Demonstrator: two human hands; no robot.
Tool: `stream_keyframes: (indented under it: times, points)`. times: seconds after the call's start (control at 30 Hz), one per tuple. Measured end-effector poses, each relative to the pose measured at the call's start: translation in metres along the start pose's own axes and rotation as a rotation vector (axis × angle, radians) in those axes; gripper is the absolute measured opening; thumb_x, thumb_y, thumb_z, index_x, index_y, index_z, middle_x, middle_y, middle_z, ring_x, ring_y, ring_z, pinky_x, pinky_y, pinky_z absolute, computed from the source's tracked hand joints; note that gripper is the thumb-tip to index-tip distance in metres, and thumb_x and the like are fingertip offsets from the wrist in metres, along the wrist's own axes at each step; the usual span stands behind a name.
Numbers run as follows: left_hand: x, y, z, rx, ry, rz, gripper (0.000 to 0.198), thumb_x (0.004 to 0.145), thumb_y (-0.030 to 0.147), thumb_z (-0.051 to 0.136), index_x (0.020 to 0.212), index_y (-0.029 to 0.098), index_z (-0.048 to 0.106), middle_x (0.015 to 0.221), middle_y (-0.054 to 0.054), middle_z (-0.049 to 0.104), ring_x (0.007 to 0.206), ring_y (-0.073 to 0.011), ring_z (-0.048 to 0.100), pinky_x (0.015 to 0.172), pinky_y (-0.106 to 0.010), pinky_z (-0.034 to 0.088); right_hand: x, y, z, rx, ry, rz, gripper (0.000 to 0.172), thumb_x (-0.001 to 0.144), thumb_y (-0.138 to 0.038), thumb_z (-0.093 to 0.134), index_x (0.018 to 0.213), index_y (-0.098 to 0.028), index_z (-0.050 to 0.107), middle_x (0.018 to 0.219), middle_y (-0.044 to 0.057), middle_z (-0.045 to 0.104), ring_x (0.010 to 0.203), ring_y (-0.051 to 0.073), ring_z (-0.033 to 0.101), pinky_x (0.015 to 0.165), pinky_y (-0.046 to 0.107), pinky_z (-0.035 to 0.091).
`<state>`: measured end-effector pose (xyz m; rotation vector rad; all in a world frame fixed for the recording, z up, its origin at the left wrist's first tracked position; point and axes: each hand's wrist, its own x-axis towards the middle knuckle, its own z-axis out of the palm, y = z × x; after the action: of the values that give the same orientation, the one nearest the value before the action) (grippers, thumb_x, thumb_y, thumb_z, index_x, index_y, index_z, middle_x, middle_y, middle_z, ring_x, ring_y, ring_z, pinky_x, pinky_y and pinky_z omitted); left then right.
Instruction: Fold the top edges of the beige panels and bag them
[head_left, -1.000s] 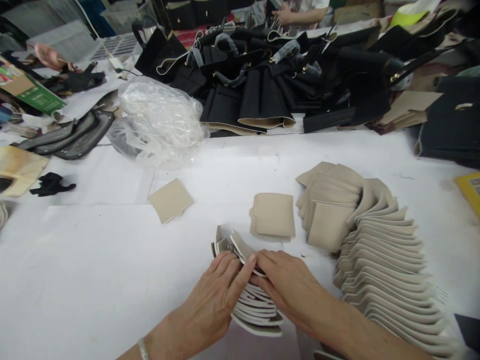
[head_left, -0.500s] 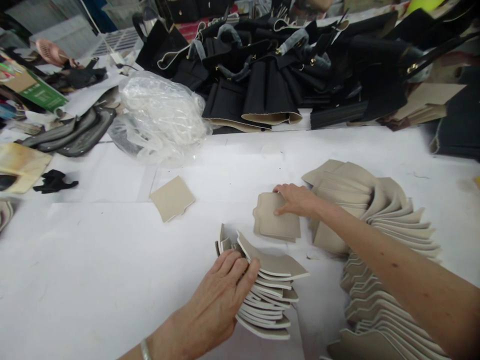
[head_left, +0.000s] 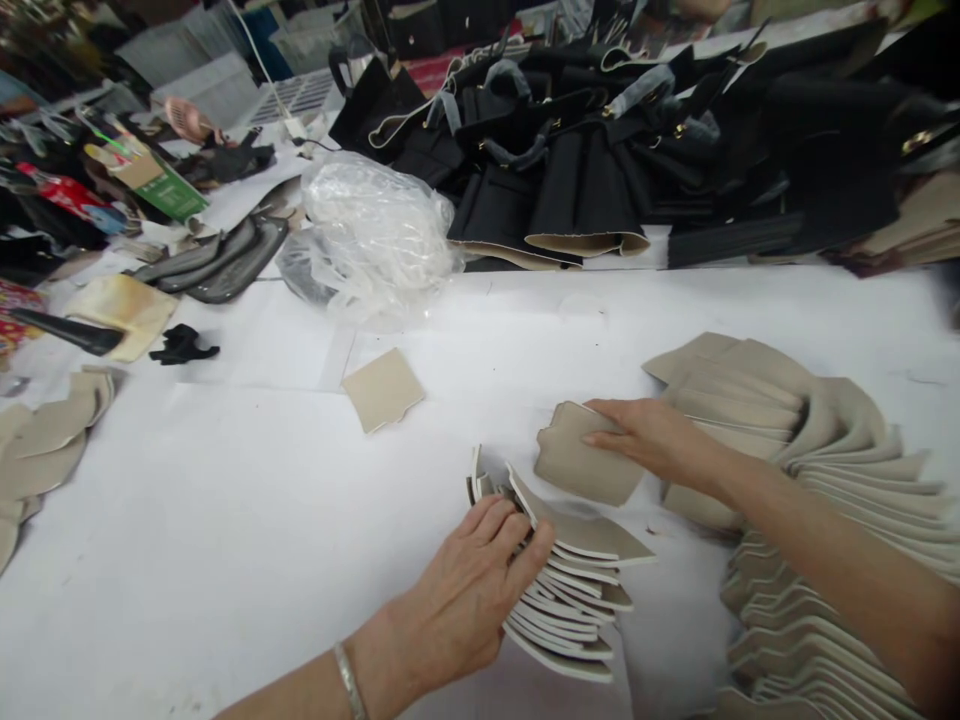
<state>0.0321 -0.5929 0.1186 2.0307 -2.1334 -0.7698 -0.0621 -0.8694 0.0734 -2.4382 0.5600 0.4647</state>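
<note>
My left hand (head_left: 484, 580), with a metal bracelet at the wrist, is closed round a fanned stack of beige leather pieces (head_left: 577, 620) with pale cut edges. Just beyond it, my right hand (head_left: 645, 435) pinches a flat beige leather piece (head_left: 581, 460) at its upper right edge, thumb on top and fingers at the far side. The notched end of that piece points left. A single similar leather panel (head_left: 384, 390) lies apart, farther left on the white table. Under and beside my right forearm spreads a long overlapping row of beige pieces (head_left: 847, 480).
Black leather bag parts (head_left: 570, 180) with wrapped handles are heaped along the back. A crumpled clear plastic bag (head_left: 379, 230) sits left of them. More beige pieces (head_left: 45, 440), a black cloth scrap (head_left: 184, 345) and a green box (head_left: 169, 190) are at the left.
The view has swung left, so everything appears farther right. The leather piece in my right hand has turned slightly clockwise. My left hand keeps its hold on the stack.
</note>
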Motion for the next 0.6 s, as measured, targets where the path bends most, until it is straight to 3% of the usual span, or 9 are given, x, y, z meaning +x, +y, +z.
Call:
stream_keyframes:
  times: [0.13, 0.23, 0.33, 0.43, 0.5, 0.6]
  points:
    - [-0.001, -0.001, 0.007, -0.006, 0.021, 0.004, 0.088, 0.061, 0.007, 0.053, 0.145, 0.008, 0.027, 0.125, -0.015, 0.047, 0.118, -0.0316, 0.039, 0.116, -0.050, 0.024, -0.020, -0.011, -0.001, -0.079, 0.096, 0.070, 0.019, 0.093, -0.037, 0.050, 0.096, -0.021, 0.061, 0.078, 0.009, 0.069, 0.073, 0.028, 0.064, 0.059, 0.031, 0.036]
    - [-0.002, -0.001, 0.010, -0.009, 0.047, 0.007, 0.086, 0.061, 0.005, 0.052, 0.144, 0.010, 0.031, 0.126, -0.014, 0.047, 0.120, -0.0310, 0.038, 0.116, -0.049, 0.024, -0.032, -0.029, 0.005, -0.087, 0.137, 0.089, 0.028, 0.096, -0.041, 0.043, 0.108, -0.020, 0.059, 0.077, 0.011, 0.068, 0.075, 0.033, 0.064, 0.060, 0.033, 0.036]
    - [-0.005, -0.001, 0.012, 0.007, 0.110, -0.027, 0.087, 0.060, 0.005, 0.053, 0.145, 0.016, 0.033, 0.134, -0.014, 0.043, 0.129, -0.0325, 0.032, 0.117, -0.052, 0.019, -0.041, -0.054, 0.018, 0.004, 0.034, -0.017, 0.034, 0.095, -0.038, 0.046, 0.123, -0.021, 0.056, 0.084, 0.010, 0.072, 0.080, 0.032, 0.067, 0.065, 0.033, 0.040]
    - [-0.009, -0.001, 0.017, 0.038, 0.217, -0.128, 0.091, 0.065, 0.006, 0.056, 0.149, 0.028, 0.029, 0.145, -0.011, 0.032, 0.141, -0.0365, 0.017, 0.116, -0.061, 0.008, -0.045, -0.070, 0.029, 0.149, -0.104, -0.172, 0.036, 0.095, -0.036, 0.048, 0.129, -0.027, 0.056, 0.104, 0.005, 0.074, 0.095, 0.026, 0.068, 0.075, 0.031, 0.046]
    - [-0.013, 0.000, 0.024, 0.041, 0.301, -0.203, 0.091, 0.070, 0.008, 0.058, 0.150, 0.034, 0.024, 0.151, -0.010, 0.023, 0.145, -0.0389, 0.006, 0.115, -0.065, 0.006, -0.047, -0.071, 0.032, 0.227, -0.159, -0.232, 0.041, 0.096, -0.038, 0.046, 0.137, -0.030, 0.051, 0.118, 0.002, 0.071, 0.103, 0.023, 0.067, 0.082, 0.029, 0.048]
    - [-0.019, 0.002, 0.045, -0.047, 0.448, -0.412, 0.097, 0.076, 0.019, 0.066, 0.153, 0.029, 0.009, 0.157, -0.015, 0.006, 0.145, -0.0441, -0.005, 0.112, -0.070, 0.010, -0.047, -0.066, 0.031, 0.283, -0.203, -0.251, 0.049, 0.097, -0.041, 0.043, 0.145, -0.029, 0.043, 0.120, 0.001, 0.070, 0.101, 0.023, 0.068, 0.084, 0.031, 0.050]
